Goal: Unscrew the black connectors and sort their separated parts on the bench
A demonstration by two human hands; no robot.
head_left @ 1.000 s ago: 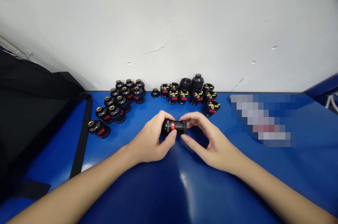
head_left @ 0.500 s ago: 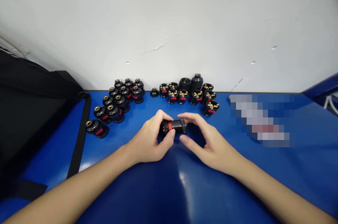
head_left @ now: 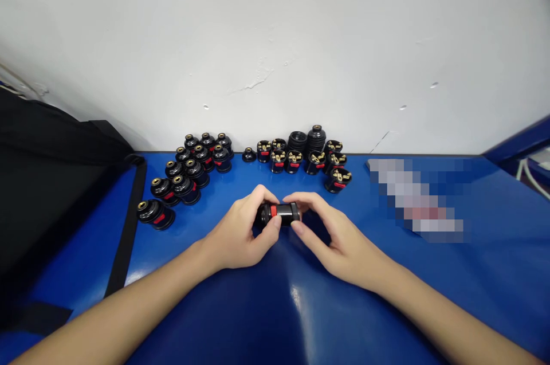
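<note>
A black lamp holder [head_left: 287,212] with a red piece on its side lies sideways between my two hands, above the blue table. My left hand [head_left: 247,233] is closed around its left end, thumb pressed near the red piece. At the other end, my right hand [head_left: 333,233] has its thumb and forefinger curled around the rim. The inside of the holder is hidden from me. Beyond my left hand stand several capped black lamp holders [head_left: 186,188] with brass threaded tops. Beyond my right hand are several uncapped lamp holder bodies [head_left: 338,180] showing brass contacts.
A single domed cap [head_left: 248,154] sits between the two groups. Two ribbed black shells [head_left: 297,141] stand at the back by the white wall [head_left: 275,50]. Black fabric [head_left: 51,181] with straps covers the left side. A pixelated item [head_left: 416,199] lies on the right.
My right thumb and fingers have closed in on the right end of the lamp holder, which has turned about its length. The view has shifted slightly.
</note>
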